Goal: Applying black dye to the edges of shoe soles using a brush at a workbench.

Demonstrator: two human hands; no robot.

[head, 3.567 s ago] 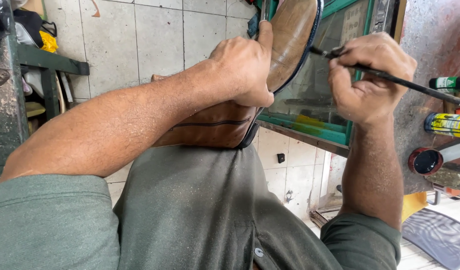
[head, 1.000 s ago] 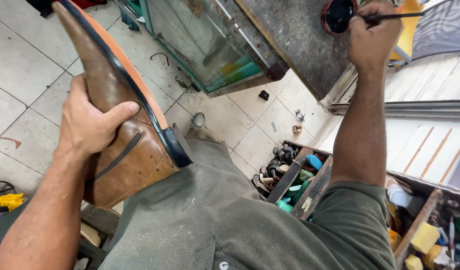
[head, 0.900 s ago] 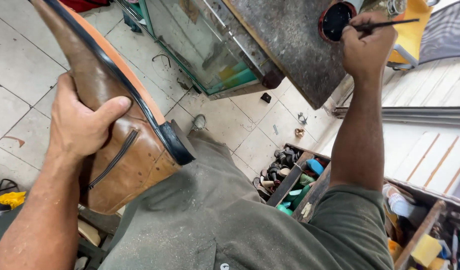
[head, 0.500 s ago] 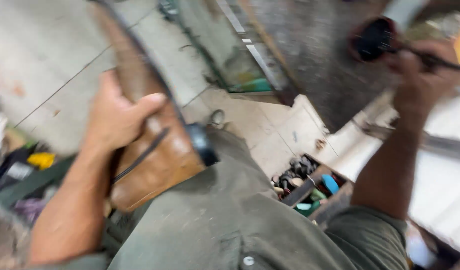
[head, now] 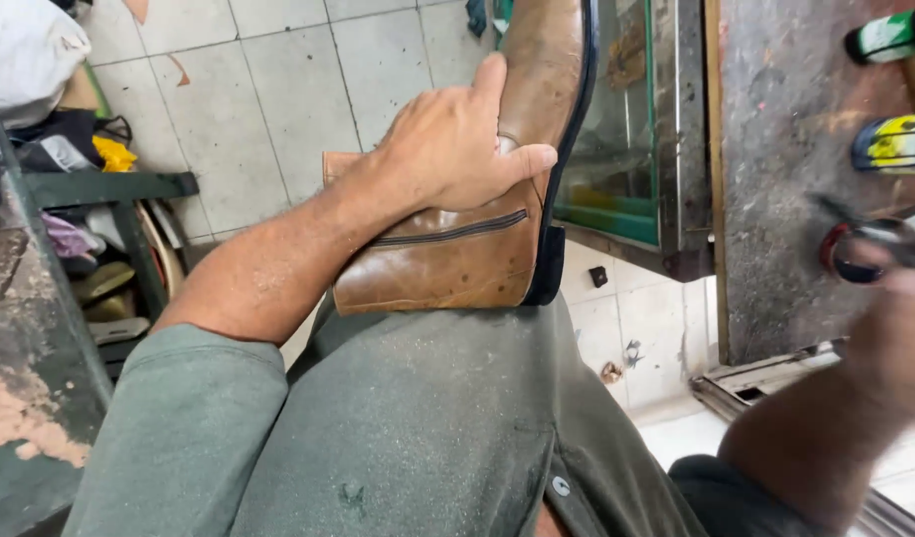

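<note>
— At centre frame, what is gripped by the left hand [head: 457, 149]?
— A brown boot [head: 477, 239], rested on the lap.
— And lower right?
— The right hand [head: 890, 338] is blurred; its grip cannot be told, beside a round tin [head: 845, 254] on the worktop [head: 775, 149].

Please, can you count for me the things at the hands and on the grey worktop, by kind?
Brown boot, held by the left hand: 1
Small round tin by the blurred right hand: 1
Tubes or bottles lying on the grey worktop, one green-and-white, one yellow-patterned: 2
Total: 4
</note>
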